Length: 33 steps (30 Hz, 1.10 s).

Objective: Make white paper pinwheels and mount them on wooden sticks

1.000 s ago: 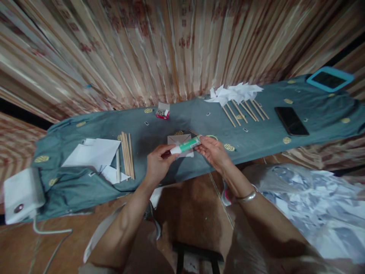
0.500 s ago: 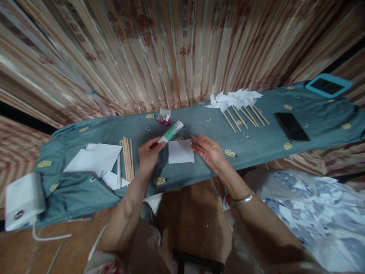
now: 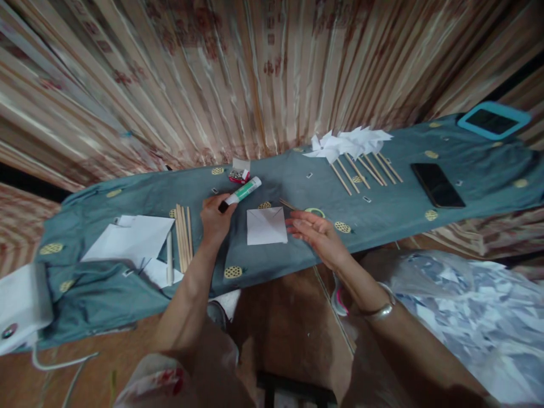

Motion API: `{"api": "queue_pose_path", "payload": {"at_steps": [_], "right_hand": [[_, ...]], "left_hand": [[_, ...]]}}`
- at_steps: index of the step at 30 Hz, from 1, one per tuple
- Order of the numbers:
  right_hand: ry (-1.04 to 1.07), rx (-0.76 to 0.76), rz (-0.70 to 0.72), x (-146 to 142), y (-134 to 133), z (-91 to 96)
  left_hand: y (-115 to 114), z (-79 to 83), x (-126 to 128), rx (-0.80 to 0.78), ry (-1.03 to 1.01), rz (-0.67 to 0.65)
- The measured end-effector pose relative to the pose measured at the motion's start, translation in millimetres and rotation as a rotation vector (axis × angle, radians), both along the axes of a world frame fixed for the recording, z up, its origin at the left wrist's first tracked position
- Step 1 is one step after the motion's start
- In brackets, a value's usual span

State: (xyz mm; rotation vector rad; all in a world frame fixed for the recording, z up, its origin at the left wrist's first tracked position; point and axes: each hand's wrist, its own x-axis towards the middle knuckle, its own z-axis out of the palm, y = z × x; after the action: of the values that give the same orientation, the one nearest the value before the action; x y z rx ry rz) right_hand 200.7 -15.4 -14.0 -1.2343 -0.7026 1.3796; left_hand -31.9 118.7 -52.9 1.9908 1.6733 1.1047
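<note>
My left hand (image 3: 216,220) grips a glue stick (image 3: 243,192) with a green and white label and a dark end, tilted above the cloth. A square of white paper (image 3: 267,228) with fold lines lies flat between my hands. By the paper's right edge, my right hand (image 3: 313,231) is open, fingers stretched out and holding nothing. Just beyond those fingers lie scissors with a yellow-green handle (image 3: 315,213), partly hidden by the hand. A small red box (image 3: 239,174) of metallic bits stands open behind the glue stick.
Wooden sticks (image 3: 183,238) and white paper sheets (image 3: 131,238) lie at left beside a white device (image 3: 23,306). Paper pinwheels (image 3: 361,141) on sticks lie at back right, near a phone (image 3: 437,185) and a blue-framed tablet (image 3: 493,120). A bag of paper scraps (image 3: 459,317) sits lower right.
My right hand has let go of the scissors, which now rest on the cloth. The glue stick has moved slightly left and lower, and its dark end now shows.
</note>
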Motion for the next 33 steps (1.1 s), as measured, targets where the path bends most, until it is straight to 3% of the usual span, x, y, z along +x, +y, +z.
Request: {"api": "queue_pose_path", "payload": {"at_steps": [7,11,16,22,33], "right_hand": [[-0.088,0.016,0.052,-4,-1,-1.5],[-0.145,0.06,0.047,-3,1,-7.9],[-0.489,0.188,-0.009,-2,-4,-15.9],[-0.997,0.333,0.075,-4,-14,-13.1],[-1.158,0.451,0.236,-18,-14,-28.3]], "left_hand": [[-3,4.6,3,-0.028,0.024,-0.025],[-15,10.6,10,0.058,0.003,-0.029],[-54,18.4,11,0.099,0.0,-0.238],[-93,17.1,5,0.17,0.069,-0.471],[-98,12.1,14,0.246,0.331,-0.599]]}}
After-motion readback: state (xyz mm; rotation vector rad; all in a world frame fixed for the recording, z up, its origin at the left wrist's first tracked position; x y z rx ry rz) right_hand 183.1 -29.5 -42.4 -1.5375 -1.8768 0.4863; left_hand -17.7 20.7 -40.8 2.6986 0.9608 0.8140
